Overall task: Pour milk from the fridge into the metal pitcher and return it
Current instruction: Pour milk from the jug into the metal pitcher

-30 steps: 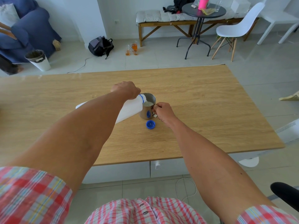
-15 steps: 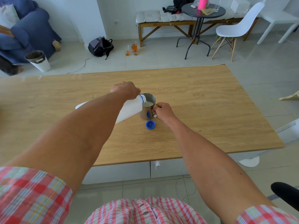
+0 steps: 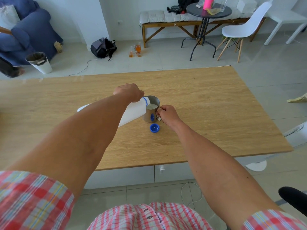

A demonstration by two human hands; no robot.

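Observation:
A white plastic milk bottle (image 3: 132, 112) with a blue neck ring is tipped far over to the right, its mouth over the rim of the metal pitcher (image 3: 150, 113). My left hand (image 3: 128, 92) grips the bottle near its neck from above. White milk shows inside the pitcher. My right hand (image 3: 167, 114) pinches the pitcher's handle on its right side. The pitcher stands on the wooden table (image 3: 216, 103). The bottle's blue cap (image 3: 154, 127) lies open side up on the table just in front of the pitcher.
Behind the table are a blue armchair (image 3: 28, 34), a white bin (image 3: 39, 63), a black backpack (image 3: 103, 48), glasses on the floor (image 3: 136, 50), a bench (image 3: 169, 20), a round black table (image 3: 208, 10) and a white chair (image 3: 242, 29).
Both hands, bottle and pitcher have stayed almost still. The milk level in the pitcher looks slightly higher.

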